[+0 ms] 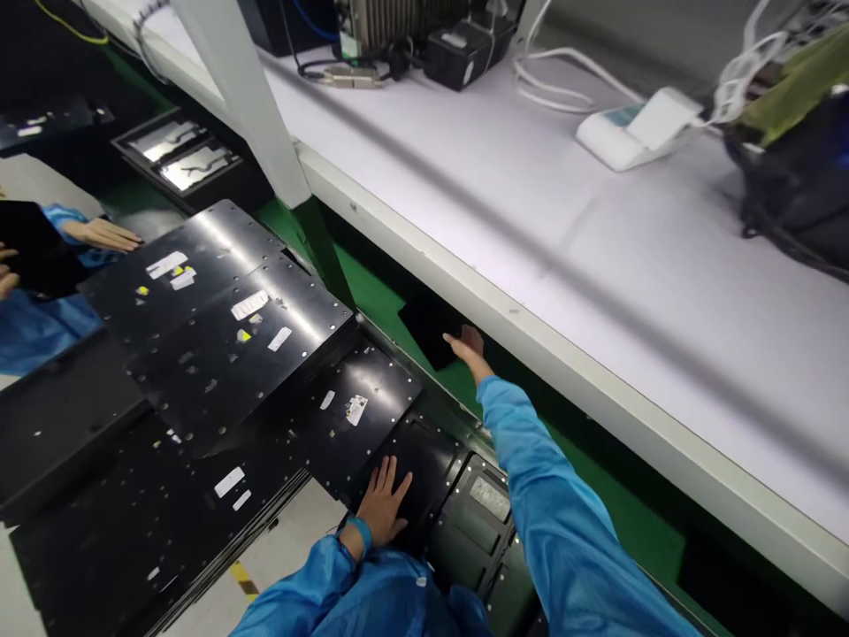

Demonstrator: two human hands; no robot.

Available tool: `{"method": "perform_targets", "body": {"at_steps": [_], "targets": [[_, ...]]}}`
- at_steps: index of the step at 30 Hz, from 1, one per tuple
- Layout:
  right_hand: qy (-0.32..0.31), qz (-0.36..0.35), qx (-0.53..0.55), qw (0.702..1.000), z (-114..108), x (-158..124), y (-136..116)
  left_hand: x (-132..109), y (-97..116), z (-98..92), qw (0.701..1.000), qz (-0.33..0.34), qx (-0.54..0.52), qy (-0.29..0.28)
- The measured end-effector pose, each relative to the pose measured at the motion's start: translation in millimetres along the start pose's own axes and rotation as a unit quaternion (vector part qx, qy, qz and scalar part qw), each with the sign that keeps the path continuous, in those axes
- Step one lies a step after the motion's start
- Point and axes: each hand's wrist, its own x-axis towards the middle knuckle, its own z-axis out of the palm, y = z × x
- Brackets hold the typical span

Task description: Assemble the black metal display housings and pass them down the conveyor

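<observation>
Thumb over one side and fingers apparently behind, the right hand (pixel 470 349) pinches a black sheet (pixel 426 330) low beside a bench (pixel 531 341), above the green floor (pixel 371 283). The sheet juts toward 10 o'clock from the grip; blur and shadow hide how firmly the fingers close on it.

At 7 o'clock from there, the left hand (pixel 383 504) lies palm down, fingers spread, on a dark case (pixel 424 469), apparently as a prop.

The likeliest mishap is a knock: the bench's edge passes just beside the wrist, so a straight lift toward 1 o'clock could catch sheet or knuckles. Held by one side only, the sheet might also tip or slip to the floor. Weight on the left hand could shift the case, if it is loose.

Open room is a narrow strip of floor running from 10 to 4 o'clock, closed in by the bench on one side and the case on the other. At 10 o'clock stands a white post (pixel 258 115); toward 9, overlapping plates (pixel 218 354) present bare corners. Beyond them, well apart, rests a co-worker's hand (pixel 106 234).
</observation>
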Motion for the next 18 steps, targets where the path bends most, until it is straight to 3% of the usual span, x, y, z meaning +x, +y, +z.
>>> {"method": "perform_targets", "body": {"at_steps": [3, 6, 9, 12, 15, 18], "targets": [[0.096, -0.002, 0.034, 0.995, 9.5, -75.9, 16.9, 0.5, -2.5, 2.0, 0.999, 0.000, -0.035, 0.031], [0.206, -0.035, 0.123, 0.970, 23.2, -173.2, 46.0, 4.9, 2.4, -2.7, 0.974, 0.017, -0.186, 0.127], [0.244, -0.018, 0.242, 0.939, 43.2, -276.5, 77.8, 7.0, 16.3, -11.2, 0.878, 0.047, -0.431, 0.201], [0.186, 0.033, 0.380, 0.905, 63.3, -370.9, 100.8, -1.3, 27.5, -24.4, 0.774, 0.046, -0.592, 0.218], [0.141, 0.020, 0.432, 0.891, 69.4, -443.7, 115.6, -16.8, 25.7, -41.3, 0.730, 0.077, -0.650, 0.193], [0.123, -0.024, 0.402, 0.907, 58.0, -490.4, 131.0, -33.8, 17.9, -53.0, 0.755, 0.125, -0.643, 0.024]]}}
